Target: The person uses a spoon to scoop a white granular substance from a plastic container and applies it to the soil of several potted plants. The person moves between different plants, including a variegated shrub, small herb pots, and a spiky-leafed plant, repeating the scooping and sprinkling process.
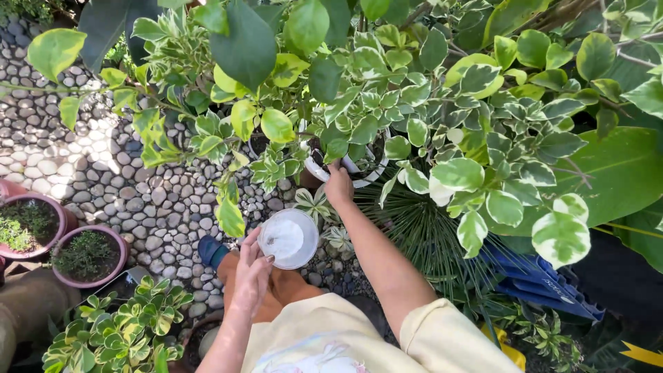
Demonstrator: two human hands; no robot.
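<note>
Left hand holds a white cup; right hand reaches into a white pot.

At lower centre, the left hand fingers grip the cup of white powder by its rim. The right hand, at frame centre, touches the pot rim under variegated leaves; its fingers are hidden, state indeterminable. Pebble floor at left.

1 head-worn camera is looking steeply down from above the white plant pot, facing the pebble paving below it and sitting close among the variegated leaves surrounding it.
</note>
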